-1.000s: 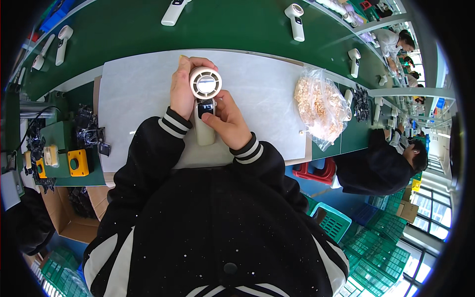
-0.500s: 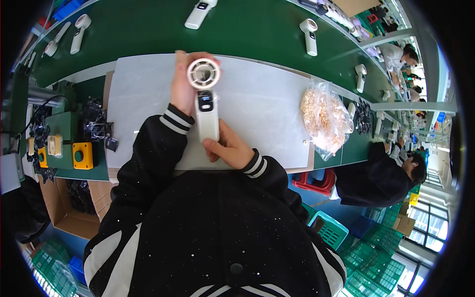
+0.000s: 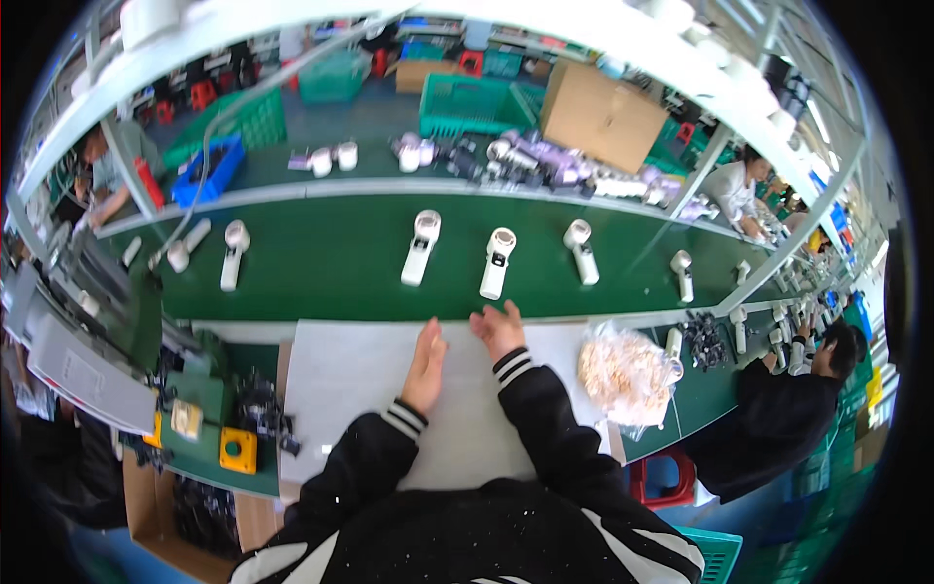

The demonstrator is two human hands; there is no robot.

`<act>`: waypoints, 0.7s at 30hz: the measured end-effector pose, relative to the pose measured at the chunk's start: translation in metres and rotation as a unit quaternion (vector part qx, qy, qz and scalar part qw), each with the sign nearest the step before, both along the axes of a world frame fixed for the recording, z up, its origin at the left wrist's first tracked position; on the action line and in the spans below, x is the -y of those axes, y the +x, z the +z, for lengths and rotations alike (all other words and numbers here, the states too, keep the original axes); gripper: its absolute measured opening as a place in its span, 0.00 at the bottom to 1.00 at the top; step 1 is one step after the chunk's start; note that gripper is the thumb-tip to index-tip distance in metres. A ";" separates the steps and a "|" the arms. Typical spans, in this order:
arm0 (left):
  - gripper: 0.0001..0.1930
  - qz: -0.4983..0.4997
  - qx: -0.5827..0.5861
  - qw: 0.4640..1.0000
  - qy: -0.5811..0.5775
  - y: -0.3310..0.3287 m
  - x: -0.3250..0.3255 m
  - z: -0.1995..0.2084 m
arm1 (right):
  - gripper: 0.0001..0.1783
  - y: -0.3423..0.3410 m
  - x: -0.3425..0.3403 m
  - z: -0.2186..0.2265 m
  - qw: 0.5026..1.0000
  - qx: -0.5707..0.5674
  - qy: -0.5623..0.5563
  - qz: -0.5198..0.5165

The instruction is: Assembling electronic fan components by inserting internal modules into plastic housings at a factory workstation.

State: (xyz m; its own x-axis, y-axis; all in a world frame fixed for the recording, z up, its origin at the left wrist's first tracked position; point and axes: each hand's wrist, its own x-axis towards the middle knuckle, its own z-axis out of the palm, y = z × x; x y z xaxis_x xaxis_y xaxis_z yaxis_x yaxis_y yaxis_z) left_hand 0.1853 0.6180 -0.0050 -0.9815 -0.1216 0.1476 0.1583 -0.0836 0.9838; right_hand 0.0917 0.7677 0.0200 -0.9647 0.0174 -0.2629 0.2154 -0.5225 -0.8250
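A white handheld fan (image 3: 495,277) with a round head and a small dark display lies on the green belt (image 3: 341,258), just beyond my right hand (image 3: 499,332). My right hand is empty, its fingers spread close to the fan's handle and apart from it. Over the far part of the white work sheet (image 3: 467,433), my left hand (image 3: 425,370) is open too, fingers stretched out and holding nothing. Another white fan (image 3: 421,248) lies a little to the left on the belt, and one more fan (image 3: 581,253) lies to the right.
A clear bag of small beige pieces (image 3: 626,375) sits at the sheet's right edge. On the left stand a green machine with a yellow button box (image 3: 237,450) and black parts (image 3: 258,404). A shelf frame crosses above the belt. A co-worker in black (image 3: 788,428) sits at right.
The fan that both my hands held over the sheet now lies on the belt, let go. My hands have moved forward and opened. The view has tilted up toward the belt.
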 end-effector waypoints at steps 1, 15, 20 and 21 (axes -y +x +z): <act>0.31 -0.010 -0.022 1.000 -0.006 0.000 -0.002 0.008 | 0.42 -0.003 -0.001 -0.010 1.000 -0.011 0.008 -0.013; 0.24 -0.072 -0.022 0.991 -0.109 0.003 -0.007 0.038 | 0.13 0.014 -0.083 0.220 0.738 -0.511 0.436 -0.062; 0.25 -0.060 -0.043 0.991 -0.115 0.000 -0.007 0.024 | 0.11 -0.027 -0.103 0.437 0.419 -0.655 0.532 -0.335; 0.25 -0.062 -0.049 0.989 -0.124 0.000 -0.010 0.024 | 0.13 -0.048 -0.114 0.470 0.352 -0.639 0.576 -0.369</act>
